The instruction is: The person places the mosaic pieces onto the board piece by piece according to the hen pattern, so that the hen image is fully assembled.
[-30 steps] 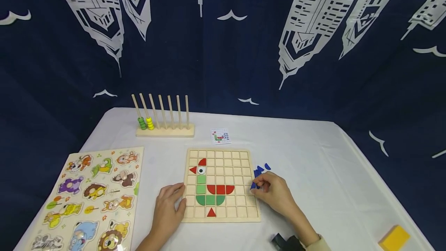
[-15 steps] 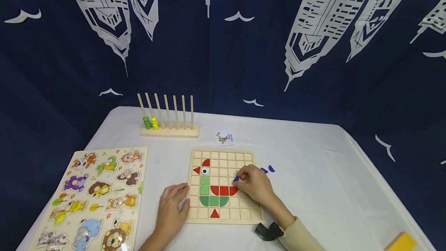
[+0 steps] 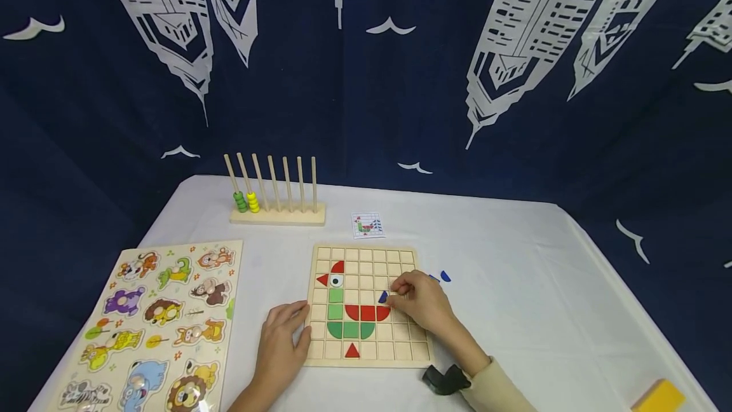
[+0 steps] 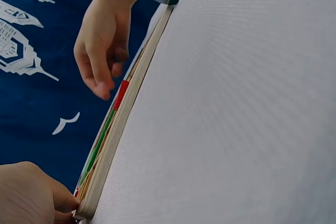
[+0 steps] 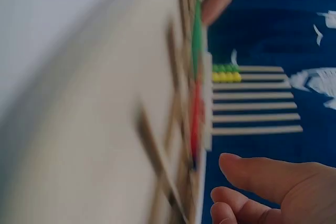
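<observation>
My left hand (image 3: 280, 339) rests at the left edge of a wooden grid board (image 3: 400, 348), its fingers and thumb touching the rim. Over the board's right part, my right hand (image 3: 420, 301) is beside a small blue triangle piece (image 3: 383, 297), which lies just above the red row (image 3: 368, 313). In the right wrist view the thumb (image 5: 262, 174) and fingers of this hand stand apart with nothing between them. A bird shape of red and green pieces (image 3: 335, 311) with an eye tile (image 3: 336, 280) fills part of the grid.
Loose blue pieces (image 3: 445, 276) lie right of the board, some hidden by the right hand. Behind are a pattern card (image 3: 368, 226) and a peg stand (image 3: 277, 215) with green and yellow beads. An animal puzzle (image 3: 166, 316) lies left; a yellow block (image 3: 657, 396) sits front right.
From the blue pieces, my right hand has moved left over the board with a blue triangle, then drawn slightly off it. The left hand stays at the edge; the head view has shifted slightly.
</observation>
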Tool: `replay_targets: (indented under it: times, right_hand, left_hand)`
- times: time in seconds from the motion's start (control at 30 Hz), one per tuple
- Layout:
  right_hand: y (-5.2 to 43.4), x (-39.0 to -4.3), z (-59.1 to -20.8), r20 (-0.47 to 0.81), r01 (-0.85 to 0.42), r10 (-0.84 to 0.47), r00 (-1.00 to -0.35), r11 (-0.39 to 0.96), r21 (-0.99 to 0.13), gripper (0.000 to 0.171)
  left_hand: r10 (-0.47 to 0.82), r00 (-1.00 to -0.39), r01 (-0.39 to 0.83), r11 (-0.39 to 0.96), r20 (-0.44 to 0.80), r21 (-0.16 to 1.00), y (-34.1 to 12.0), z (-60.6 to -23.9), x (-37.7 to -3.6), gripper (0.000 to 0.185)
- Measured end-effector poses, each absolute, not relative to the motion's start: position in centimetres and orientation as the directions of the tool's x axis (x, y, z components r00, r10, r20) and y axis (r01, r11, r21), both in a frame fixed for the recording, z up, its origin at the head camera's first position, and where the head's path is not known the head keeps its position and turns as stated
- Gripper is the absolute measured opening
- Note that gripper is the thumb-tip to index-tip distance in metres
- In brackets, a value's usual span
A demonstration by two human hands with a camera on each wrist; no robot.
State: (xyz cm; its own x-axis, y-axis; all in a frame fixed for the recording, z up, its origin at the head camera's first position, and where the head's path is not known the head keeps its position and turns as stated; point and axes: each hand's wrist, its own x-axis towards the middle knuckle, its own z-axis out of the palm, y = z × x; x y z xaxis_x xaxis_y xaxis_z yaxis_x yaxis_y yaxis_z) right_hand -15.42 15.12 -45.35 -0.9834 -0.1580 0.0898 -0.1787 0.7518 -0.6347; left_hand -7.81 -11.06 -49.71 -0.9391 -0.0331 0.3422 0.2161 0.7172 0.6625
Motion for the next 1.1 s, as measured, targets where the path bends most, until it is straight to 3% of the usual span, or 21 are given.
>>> replay_targets:
  times: [0.27,0.5,0.7,1.1]
  right_hand:
    - [20.4,-15.6,-43.9,0.19,-0.165,-0.054,-0.98,0.755,-0.635,0.01]
    - [23.4,-14.8,-45.1,0.082,-0.09,-0.049,-0.995,0.765,-0.638,0.015]
    - [23.4,-14.5,-46.7,0.006,-0.069,-0.086,-0.996,0.756,-0.651,0.023]
    - [22.8,-14.7,-46.7,0.073,-0.098,-0.068,-0.995,0.793,-0.602,0.019]
  left_hand:
    - [-0.036,-0.938,0.214,0.72,0.344,0.66,-11.2,-49.6,-7.8,0.035]
    - [-0.033,-0.938,0.22,0.716,0.346,0.663,-11.1,-49.6,-7.7,0.035]
    - [-0.034,-0.936,0.221,0.715,0.349,0.663,-11.1,-49.6,-7.6,0.035]
    - [-0.039,-0.933,0.226,0.71,0.357,0.667,-11.1,-49.7,-7.7,0.034]
